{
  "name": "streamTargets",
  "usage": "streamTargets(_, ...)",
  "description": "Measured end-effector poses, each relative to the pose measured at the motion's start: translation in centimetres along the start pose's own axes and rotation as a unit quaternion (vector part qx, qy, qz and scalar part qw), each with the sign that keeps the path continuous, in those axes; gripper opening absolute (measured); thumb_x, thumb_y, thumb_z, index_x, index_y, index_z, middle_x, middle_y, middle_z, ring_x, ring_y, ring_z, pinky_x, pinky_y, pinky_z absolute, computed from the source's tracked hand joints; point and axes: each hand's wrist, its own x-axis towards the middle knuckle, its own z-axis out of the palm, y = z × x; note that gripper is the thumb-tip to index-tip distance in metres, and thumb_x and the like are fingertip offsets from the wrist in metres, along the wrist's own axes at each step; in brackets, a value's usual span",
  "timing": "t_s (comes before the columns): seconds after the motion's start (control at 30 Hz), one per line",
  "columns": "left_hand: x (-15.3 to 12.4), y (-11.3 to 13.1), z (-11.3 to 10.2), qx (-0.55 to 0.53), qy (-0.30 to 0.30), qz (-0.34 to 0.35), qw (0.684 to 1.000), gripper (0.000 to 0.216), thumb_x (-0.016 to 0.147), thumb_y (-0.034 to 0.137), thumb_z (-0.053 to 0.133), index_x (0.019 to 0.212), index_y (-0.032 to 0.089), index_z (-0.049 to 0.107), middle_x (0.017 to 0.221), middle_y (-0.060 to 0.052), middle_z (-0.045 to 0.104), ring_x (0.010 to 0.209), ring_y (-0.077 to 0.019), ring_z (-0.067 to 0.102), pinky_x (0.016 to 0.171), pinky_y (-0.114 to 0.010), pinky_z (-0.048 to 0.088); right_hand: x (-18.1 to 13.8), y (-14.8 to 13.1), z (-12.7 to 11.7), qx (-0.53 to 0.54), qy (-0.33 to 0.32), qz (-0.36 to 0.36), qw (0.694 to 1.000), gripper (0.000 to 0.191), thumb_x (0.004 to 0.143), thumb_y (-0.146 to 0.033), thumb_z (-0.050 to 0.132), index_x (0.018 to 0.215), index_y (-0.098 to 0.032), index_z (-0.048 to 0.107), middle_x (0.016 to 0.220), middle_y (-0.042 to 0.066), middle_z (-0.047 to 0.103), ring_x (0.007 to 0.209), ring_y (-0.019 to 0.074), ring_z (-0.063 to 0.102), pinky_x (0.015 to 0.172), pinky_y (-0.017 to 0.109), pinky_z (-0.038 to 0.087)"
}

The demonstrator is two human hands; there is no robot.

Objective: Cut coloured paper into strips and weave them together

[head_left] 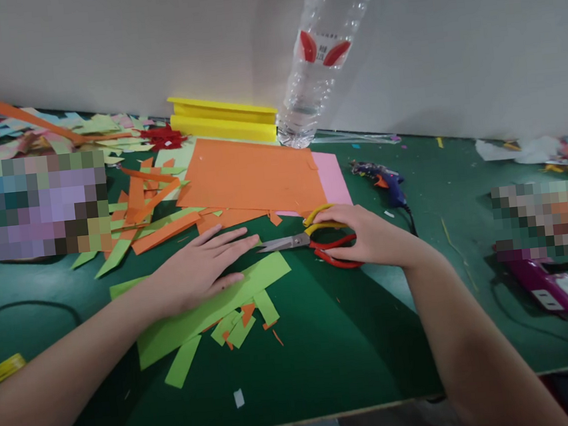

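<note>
My left hand [201, 268] lies palm down with its fingers stretched out, over a strip of green paper [264, 270]. In my right hand [366, 232] are scissors [294, 241] with yellow and red handles, their tips pointing left, close to my left fingertips. Short green paper pieces [184, 363] and small orange scraps [247, 313] lie just below the green strip. Beyond both hands rests a large orange sheet [250, 176], with a pink sheet [333, 175] partly under its right side.
A clear plastic bottle [322, 55] and a yellow folded piece [225, 121] stand by the wall. A blue glue gun [386, 182] lies right of the sheets. Orange and green strips [136, 194] pile up at left. A magenta device [552, 281] sits far right.
</note>
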Motion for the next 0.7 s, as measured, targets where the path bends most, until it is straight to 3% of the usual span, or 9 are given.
streamTargets(0.47,0.04,-0.05,0.17,0.001,-0.001,0.0,1.0,0.059,0.102,0.052,0.025,0.153,0.024,0.014,0.156,0.002,0.031,0.145,-0.0157,0.022,0.12,-0.034,0.007,0.21,-0.58,0.82,0.002,0.008,0.02,1.0,0.044,0.08,-0.041,0.066,0.119,-0.024,0.057,0.124,0.008,0.062,0.114,0.0269,0.058,0.096,0.044,0.046)
streamTargets(0.7,0.08,0.02,0.03,-0.006,-0.007,-0.009,1.0,0.06,0.102,0.051,0.027,0.154,0.024,0.013,0.154,0.0,0.034,0.145,-0.0171,0.024,0.119,-0.035,0.011,0.27,-0.68,0.64,-0.003,-0.008,0.008,1.0,0.039,0.082,-0.042,0.064,0.117,-0.026,0.06,0.125,0.007,0.061,0.117,0.026,0.056,0.1,0.044,0.044)
